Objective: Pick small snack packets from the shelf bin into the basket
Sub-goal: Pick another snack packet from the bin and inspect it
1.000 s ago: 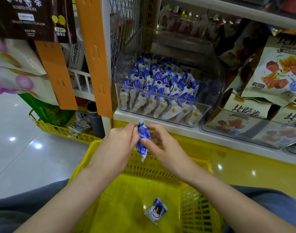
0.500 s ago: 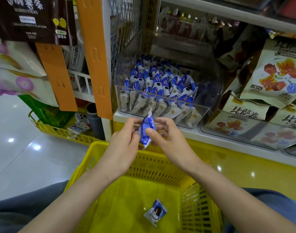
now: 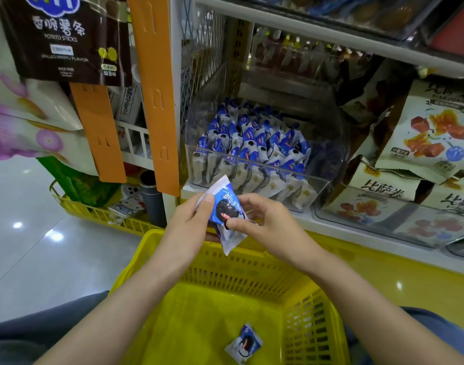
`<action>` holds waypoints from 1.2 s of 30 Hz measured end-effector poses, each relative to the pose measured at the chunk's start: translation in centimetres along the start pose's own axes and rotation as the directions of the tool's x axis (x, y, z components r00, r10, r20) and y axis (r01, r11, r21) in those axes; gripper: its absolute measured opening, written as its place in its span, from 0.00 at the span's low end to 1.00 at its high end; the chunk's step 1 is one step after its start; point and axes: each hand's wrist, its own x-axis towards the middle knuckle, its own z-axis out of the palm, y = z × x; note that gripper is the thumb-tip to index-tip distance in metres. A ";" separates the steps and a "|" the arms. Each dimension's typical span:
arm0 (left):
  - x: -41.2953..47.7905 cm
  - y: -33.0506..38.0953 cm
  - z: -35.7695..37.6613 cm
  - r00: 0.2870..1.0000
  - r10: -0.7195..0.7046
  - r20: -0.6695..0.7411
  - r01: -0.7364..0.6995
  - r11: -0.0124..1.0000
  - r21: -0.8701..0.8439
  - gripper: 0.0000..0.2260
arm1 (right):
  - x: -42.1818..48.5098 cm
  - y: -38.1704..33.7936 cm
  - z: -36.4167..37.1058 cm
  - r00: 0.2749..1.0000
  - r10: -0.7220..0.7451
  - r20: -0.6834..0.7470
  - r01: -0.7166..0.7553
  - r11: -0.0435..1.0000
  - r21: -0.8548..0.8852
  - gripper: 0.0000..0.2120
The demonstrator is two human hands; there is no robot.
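Both hands hold one blue-and-white snack packet above the far rim of the yellow basket. My left hand pinches its upper left edge, and my right hand pinches its lower right side with thumb and fingers. The packet's printed face with a dark cookie is turned toward me. Another such packet lies on the basket floor. Behind the hands, a clear shelf bin holds several rows of the same packets.
An orange hanging strip and a brown potato-stick bag hang at the left. Larger snack bags fill the shelf to the right of the bin. A second yellow basket sits on the floor at the left.
The packet has risen a little and turned from edge-on to face me, still held in both hands. The camera view has moved closer to the shelf.
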 end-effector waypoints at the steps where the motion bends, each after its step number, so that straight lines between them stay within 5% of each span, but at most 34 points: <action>1: 0.1 0.0 0.0 1.000 -0.013 0.004 0.013 1.000 -0.028 0.13 | 0.1 -0.1 -0.1 1.000 -0.008 -0.016 0.008 1.000 0.021 0.13; 7: 0.3 0.9 -0.1 0.987 -0.144 0.069 0.158 0.937 -0.312 0.15 | 0.1 -0.3 0.2 0.979 -0.040 -0.202 0.069 0.988 0.139 0.11; 11: 0.4 2.0 -0.5 0.986 -0.098 0.132 0.133 0.948 -0.290 0.11 | 0.5 -0.6 0.7 0.952 -0.048 -0.301 0.110 0.975 0.193 0.09; 18: 1.5 3.3 -2.4 0.998 -0.033 -0.056 0.013 0.946 -0.325 0.08 | 4.7 -3.0 -1.3 0.931 -0.258 -0.258 0.252 0.966 -0.057 0.08; 22: 2.4 3.7 -3.5 0.996 0.011 -0.085 -0.040 0.940 -0.340 0.07 | 12.0 -3.3 -4.4 0.874 -0.262 -0.410 0.148 0.946 -0.289 0.08; 29: 3.5 4.4 -4.5 0.993 0.055 -0.100 -0.087 0.931 -0.355 0.05 | 20.1 -0.6 -6.7 0.964 0.061 -0.258 -0.202 0.797 -0.568 0.19; 36: 4.0 4.3 -4.5 0.990 0.031 -0.135 -0.076 0.937 -0.340 0.04 | 22.8 -0.4 -6.7 0.954 0.214 -0.211 -0.300 0.634 -0.712 0.16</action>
